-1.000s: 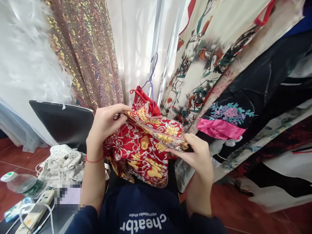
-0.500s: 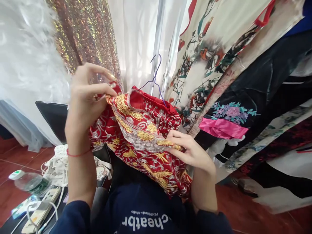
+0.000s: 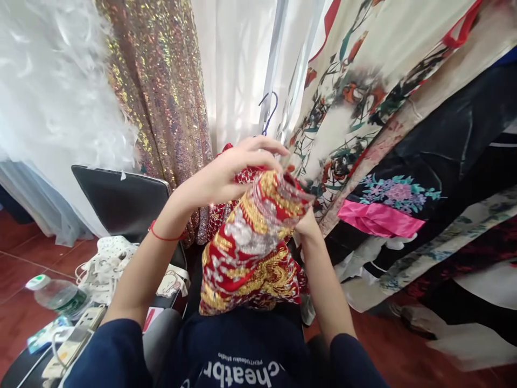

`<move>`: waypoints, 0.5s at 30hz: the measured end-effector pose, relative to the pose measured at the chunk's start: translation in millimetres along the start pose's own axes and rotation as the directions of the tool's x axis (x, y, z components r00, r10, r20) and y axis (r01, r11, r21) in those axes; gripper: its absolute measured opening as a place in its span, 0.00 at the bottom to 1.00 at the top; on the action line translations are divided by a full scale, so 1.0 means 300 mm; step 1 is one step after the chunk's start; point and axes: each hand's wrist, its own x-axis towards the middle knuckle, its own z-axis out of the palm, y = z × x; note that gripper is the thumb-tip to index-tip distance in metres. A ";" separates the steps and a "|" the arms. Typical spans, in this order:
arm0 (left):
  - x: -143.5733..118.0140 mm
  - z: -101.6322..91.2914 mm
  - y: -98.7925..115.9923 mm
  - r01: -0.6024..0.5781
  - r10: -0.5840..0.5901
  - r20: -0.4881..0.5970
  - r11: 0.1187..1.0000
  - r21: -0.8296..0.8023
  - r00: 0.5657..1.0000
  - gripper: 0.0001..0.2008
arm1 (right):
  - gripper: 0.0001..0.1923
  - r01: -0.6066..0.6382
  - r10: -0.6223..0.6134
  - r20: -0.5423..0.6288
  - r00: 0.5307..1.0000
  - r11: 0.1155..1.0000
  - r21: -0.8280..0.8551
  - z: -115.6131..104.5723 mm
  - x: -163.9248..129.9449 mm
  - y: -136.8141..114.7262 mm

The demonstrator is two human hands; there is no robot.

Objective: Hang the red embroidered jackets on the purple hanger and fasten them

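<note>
Head view: a left hand (image 3: 230,172) pinches the top fold of a red and gold embroidered garment (image 3: 254,242) bunched above the person's lap, while the right hand (image 3: 307,226), mostly hidden behind the cloth, grips its far side, beside hanging floral robes (image 3: 355,91) and a sequined dress (image 3: 161,91).

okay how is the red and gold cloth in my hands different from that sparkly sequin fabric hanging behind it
The red embroidered cloth is bunched up between the left hand and right hand; the sequin fabric hangs straight, untouched. The cloth is bright red with gold and silver patterns; the sequin fabric is bronze-pink with no pattern. The cloth looks far smaller. Both glitter with metallic decoration.
</note>
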 end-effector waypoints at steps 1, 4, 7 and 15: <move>-0.015 -0.006 -0.012 0.025 -0.025 -0.048 1.000 -0.002 0.999 0.08 | 0.26 -0.034 0.037 -0.060 0.998 0.998 0.051 -0.006 -0.007 0.016; -0.076 -0.013 -0.080 0.103 -0.114 -0.144 0.991 -0.081 0.983 0.16 | 0.28 -0.133 0.148 -0.275 0.950 0.988 0.072 -0.030 0.001 0.038; -0.132 0.012 -0.192 0.174 -0.160 0.084 0.962 -0.211 0.984 0.28 | 0.28 -0.141 0.138 -0.376 0.916 0.990 0.021 -0.047 0.049 0.027; -0.201 0.127 -0.632 0.470 -0.408 0.353 0.876 -0.110 0.842 0.26 | 0.14 -0.069 0.084 -0.295 0.952 0.996 0.061 0.036 0.178 -0.032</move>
